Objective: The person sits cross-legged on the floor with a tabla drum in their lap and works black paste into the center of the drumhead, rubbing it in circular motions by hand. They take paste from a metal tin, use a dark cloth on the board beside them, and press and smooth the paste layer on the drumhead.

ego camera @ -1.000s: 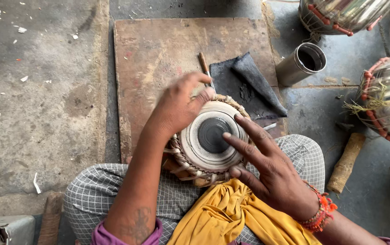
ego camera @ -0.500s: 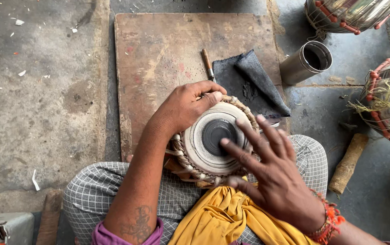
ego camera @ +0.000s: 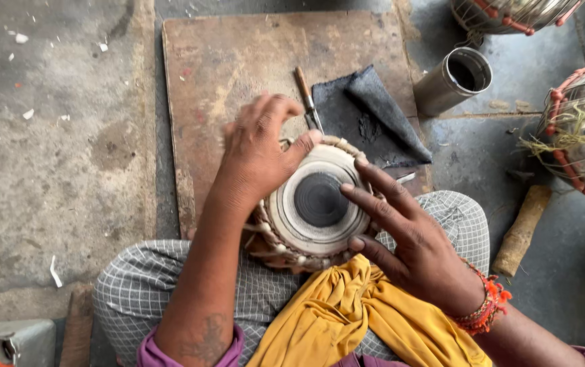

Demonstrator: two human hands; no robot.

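Here, left hand (ego camera: 260,158) clasps the round skin-topped tabla drum (ego camera: 316,202)'s braided rim; right hand (ego camera: 411,234), fingers spread, rests on its smooth black centre.

— What colours does the small drum (ego camera: 319,204) show?
— A cream skin with a black round patch in the middle, and a pale braided rim.
— And the cloths?
— The yellow cloth (ego camera: 347,316) is plain mustard; the dark cloth (ego camera: 367,115) is charcoal grey.
— The trousers (ego camera: 136,285)?
— Grey-and-white check. The board (ego camera: 238,61) is worn reddish brown, the metal cup (ego camera: 452,81) silvery.
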